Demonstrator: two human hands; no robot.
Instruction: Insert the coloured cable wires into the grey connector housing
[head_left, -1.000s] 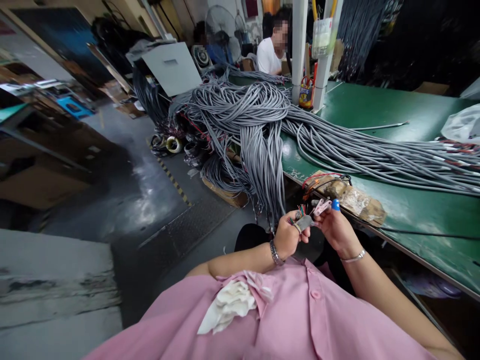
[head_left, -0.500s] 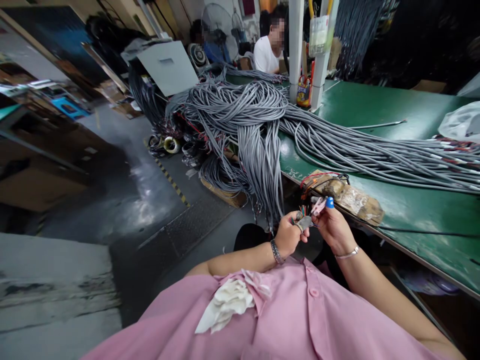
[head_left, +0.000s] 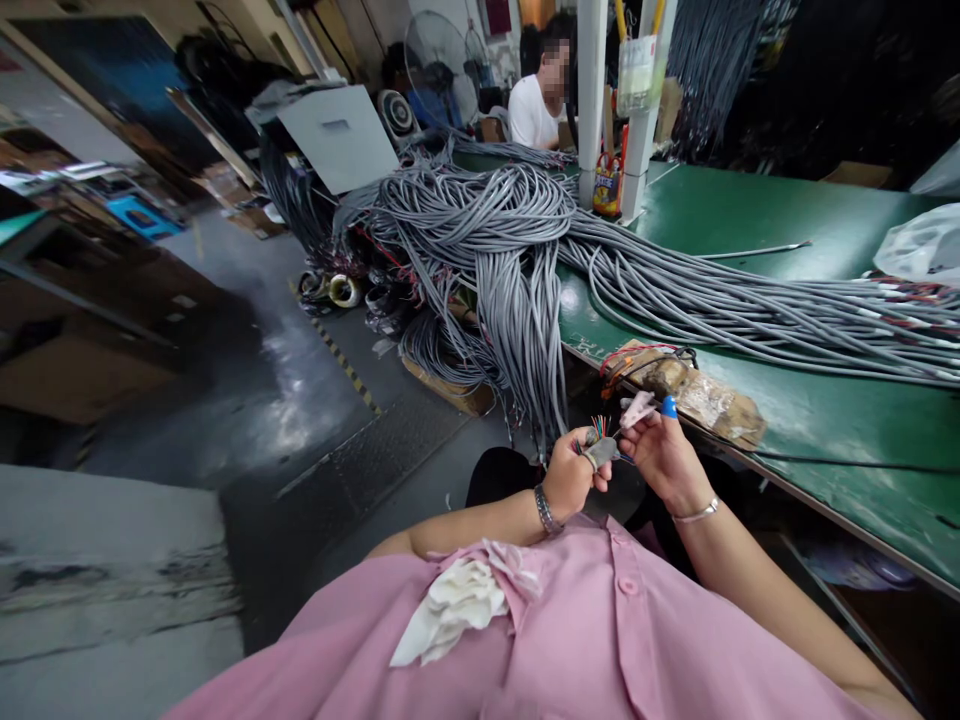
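My left hand (head_left: 571, 475) is closed round the end of a grey cable (head_left: 604, 449), whose thin coloured wires (head_left: 598, 426) fan out above my fingers. My right hand (head_left: 664, 452) sits just to its right, fingers pinched on a small pink tool (head_left: 637, 408); one fingertip wears a blue cap (head_left: 669, 408). Both hands hover in front of my lap, below the near edge of the green table (head_left: 825, 420). A thick bundle of grey cables (head_left: 525, 280) hangs off the table just above my hands.
Grey cables (head_left: 750, 305) stretch across the green table to the right. A taped brown block (head_left: 697, 395) lies at the table edge by my hands. Another person in white (head_left: 536, 105) sits at the far end. Cable coils and tape rolls (head_left: 345, 290) lie on the floor.
My hands stay together on the cable end. The right hand's fingers and the pink tool have shifted slightly at the wires.
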